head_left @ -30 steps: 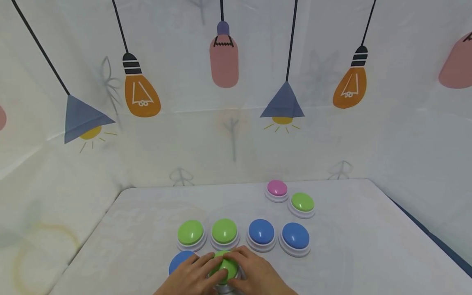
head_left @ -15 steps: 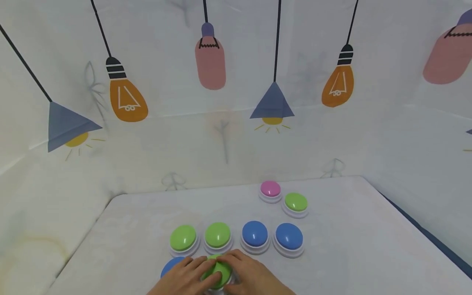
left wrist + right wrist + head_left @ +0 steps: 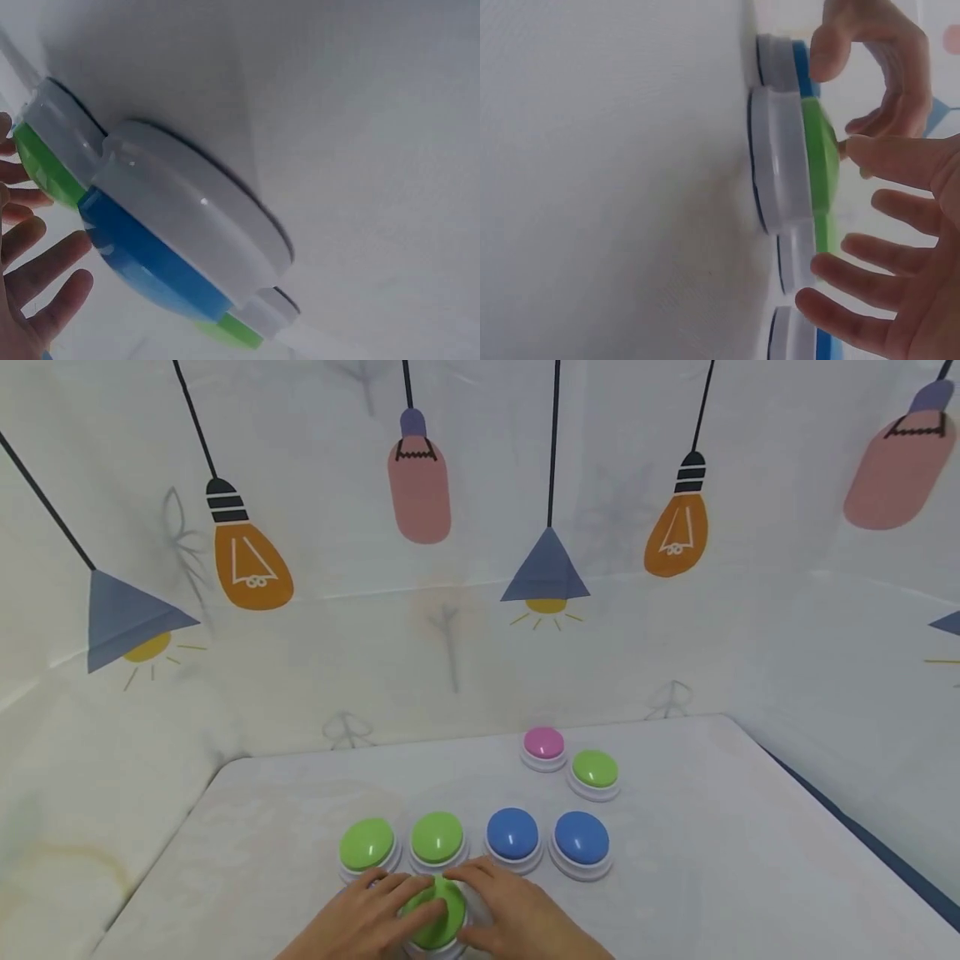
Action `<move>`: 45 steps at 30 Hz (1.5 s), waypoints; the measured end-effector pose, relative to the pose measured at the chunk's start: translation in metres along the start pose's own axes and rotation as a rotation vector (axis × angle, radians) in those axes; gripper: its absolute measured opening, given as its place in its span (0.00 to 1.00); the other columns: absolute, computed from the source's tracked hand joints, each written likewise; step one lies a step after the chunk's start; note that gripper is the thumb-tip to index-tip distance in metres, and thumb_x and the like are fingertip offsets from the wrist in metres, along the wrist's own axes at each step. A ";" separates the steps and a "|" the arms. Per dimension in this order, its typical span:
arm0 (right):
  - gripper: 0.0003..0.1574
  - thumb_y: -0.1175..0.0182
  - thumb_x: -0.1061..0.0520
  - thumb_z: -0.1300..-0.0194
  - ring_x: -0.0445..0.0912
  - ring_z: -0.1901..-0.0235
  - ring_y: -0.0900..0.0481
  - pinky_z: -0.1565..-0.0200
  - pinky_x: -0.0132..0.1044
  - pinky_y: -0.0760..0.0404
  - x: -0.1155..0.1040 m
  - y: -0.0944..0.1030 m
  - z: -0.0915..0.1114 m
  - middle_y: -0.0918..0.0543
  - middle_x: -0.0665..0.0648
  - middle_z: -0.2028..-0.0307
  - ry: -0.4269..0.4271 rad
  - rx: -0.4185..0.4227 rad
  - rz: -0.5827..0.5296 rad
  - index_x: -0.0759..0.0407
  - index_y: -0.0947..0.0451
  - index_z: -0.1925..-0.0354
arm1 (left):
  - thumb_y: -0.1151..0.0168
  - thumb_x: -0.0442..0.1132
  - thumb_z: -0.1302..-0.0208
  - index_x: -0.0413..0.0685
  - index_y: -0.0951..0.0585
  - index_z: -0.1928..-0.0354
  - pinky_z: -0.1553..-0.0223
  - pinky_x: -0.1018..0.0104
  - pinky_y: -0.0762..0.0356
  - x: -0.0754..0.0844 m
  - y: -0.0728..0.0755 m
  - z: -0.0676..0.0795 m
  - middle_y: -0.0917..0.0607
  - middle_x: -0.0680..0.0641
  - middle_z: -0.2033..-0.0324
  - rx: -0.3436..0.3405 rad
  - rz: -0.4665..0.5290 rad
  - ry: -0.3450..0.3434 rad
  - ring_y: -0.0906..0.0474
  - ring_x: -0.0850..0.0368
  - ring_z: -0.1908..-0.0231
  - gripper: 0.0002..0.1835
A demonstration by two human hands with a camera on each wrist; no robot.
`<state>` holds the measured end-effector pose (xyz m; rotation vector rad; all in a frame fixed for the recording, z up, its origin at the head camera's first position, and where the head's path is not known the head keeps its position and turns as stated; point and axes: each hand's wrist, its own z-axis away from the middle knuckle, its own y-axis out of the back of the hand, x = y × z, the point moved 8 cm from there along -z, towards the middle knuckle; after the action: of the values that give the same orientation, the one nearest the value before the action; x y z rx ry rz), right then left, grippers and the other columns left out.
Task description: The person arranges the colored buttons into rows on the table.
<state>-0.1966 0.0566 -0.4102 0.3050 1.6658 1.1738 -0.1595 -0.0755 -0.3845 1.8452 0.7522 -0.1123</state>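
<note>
Near green button: at the tabletop's near side, dome up on its white base, between the two hands. We read the step in hand as work on this one button, perhaps steadying or pressing it.

Left hand: fingers loosely extended, one lying over the dome in the head view; we see no grip, and cannot tell how firmly it touches. Right hand: fingers spread and relaxed, tips by the dome's edge, gripping nothing that we can make out.

To do it well, we would keep the base flat, push straight down near the dome's centre if pressing, and handle the white base rather than the dome if shifting. Close by the left hand sits a near blue button, mostly hidden from the head view; we judge a stray finger could set it off.

Just beyond, a row: two green buttons, then two blue buttons. Farther back, a pink button beside a far green button. All on a white table, before a lamp-printed backdrop.
</note>
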 end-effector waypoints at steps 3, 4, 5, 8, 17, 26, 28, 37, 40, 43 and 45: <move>0.33 0.31 0.48 0.39 0.37 0.48 0.22 0.47 0.37 0.19 -0.003 0.009 0.004 0.24 0.41 0.43 0.057 0.052 0.014 0.40 0.27 0.37 | 0.43 0.70 0.39 0.64 0.24 0.44 0.60 0.66 0.21 -0.005 0.002 -0.004 0.19 0.56 0.50 0.001 0.033 0.023 0.20 0.64 0.56 0.28; 0.33 0.31 0.49 0.39 0.38 0.48 0.22 0.48 0.37 0.19 -0.004 0.013 0.005 0.24 0.42 0.43 0.089 0.077 0.034 0.42 0.27 0.37 | 0.40 0.69 0.41 0.63 0.24 0.45 0.61 0.65 0.21 -0.005 0.004 -0.007 0.18 0.56 0.50 0.015 0.038 0.025 0.20 0.63 0.56 0.28; 0.33 0.31 0.50 0.39 0.39 0.48 0.21 0.48 0.38 0.19 -0.006 0.017 0.007 0.23 0.43 0.42 0.119 0.104 0.060 0.44 0.27 0.37 | 0.38 0.68 0.42 0.63 0.24 0.45 0.61 0.64 0.20 -0.006 0.005 -0.010 0.18 0.55 0.50 0.033 0.048 0.027 0.19 0.63 0.55 0.28; 0.34 0.30 0.51 0.40 0.42 0.47 0.21 0.47 0.40 0.19 -0.004 0.027 0.012 0.23 0.46 0.42 0.154 0.161 0.106 0.46 0.27 0.37 | 0.33 0.64 0.46 0.61 0.22 0.47 0.62 0.61 0.19 -0.007 0.010 -0.018 0.18 0.54 0.50 0.101 0.056 0.020 0.19 0.61 0.56 0.28; 0.33 0.32 0.51 0.37 0.46 0.45 0.21 0.45 0.46 0.20 0.013 0.054 0.014 0.23 0.49 0.41 0.097 0.178 0.113 0.48 0.28 0.35 | 0.27 0.61 0.55 0.57 0.21 0.45 0.60 0.61 0.20 -0.016 0.012 -0.042 0.19 0.50 0.46 0.106 0.056 0.014 0.19 0.56 0.53 0.34; 0.34 0.29 0.54 0.40 0.55 0.41 0.23 0.43 0.55 0.22 0.039 0.096 0.002 0.24 0.57 0.39 0.014 0.313 0.191 0.53 0.26 0.37 | 0.30 0.61 0.46 0.58 0.23 0.39 0.55 0.58 0.17 -0.045 0.003 -0.078 0.21 0.48 0.40 -0.005 0.059 0.067 0.21 0.53 0.45 0.34; 0.35 0.28 0.54 0.42 0.56 0.40 0.24 0.42 0.56 0.23 0.045 0.105 -0.002 0.23 0.58 0.39 0.022 0.351 0.243 0.54 0.26 0.37 | 0.32 0.61 0.45 0.58 0.24 0.38 0.55 0.57 0.17 -0.051 0.001 -0.086 0.22 0.48 0.39 -0.023 0.049 0.077 0.21 0.52 0.44 0.33; 0.41 0.25 0.55 0.45 0.61 0.39 0.26 0.42 0.60 0.25 0.074 0.131 -0.022 0.27 0.65 0.36 0.024 0.465 0.335 0.58 0.29 0.36 | 0.38 0.55 0.35 0.58 0.26 0.35 0.47 0.50 0.20 -0.079 -0.024 -0.121 0.27 0.46 0.33 -0.126 0.227 0.179 0.25 0.49 0.38 0.28; 0.41 0.26 0.56 0.45 0.62 0.41 0.25 0.44 0.63 0.25 0.082 0.137 -0.029 0.28 0.65 0.36 0.027 0.475 0.351 0.60 0.30 0.36 | 0.38 0.52 0.34 0.57 0.26 0.34 0.45 0.48 0.22 -0.091 -0.031 -0.131 0.27 0.45 0.33 -0.126 0.296 0.222 0.26 0.48 0.38 0.27; 0.41 0.26 0.56 0.45 0.63 0.42 0.24 0.45 0.65 0.25 0.090 0.141 -0.035 0.28 0.67 0.37 0.010 0.473 0.369 0.60 0.30 0.35 | 0.38 0.51 0.34 0.56 0.26 0.34 0.44 0.48 0.22 -0.099 -0.040 -0.139 0.27 0.44 0.33 -0.136 0.312 0.230 0.26 0.48 0.38 0.27; 0.42 0.26 0.56 0.44 0.64 0.42 0.25 0.44 0.66 0.26 0.098 0.143 -0.039 0.28 0.68 0.36 -0.021 0.463 0.366 0.60 0.30 0.34 | 0.38 0.51 0.33 0.56 0.27 0.33 0.44 0.49 0.22 -0.103 -0.049 -0.145 0.27 0.44 0.33 -0.154 0.309 0.232 0.26 0.48 0.38 0.27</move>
<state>-0.3188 0.1719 -0.3521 0.9409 1.9039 1.0223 -0.3065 0.0161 -0.3221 1.8213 0.6050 0.3555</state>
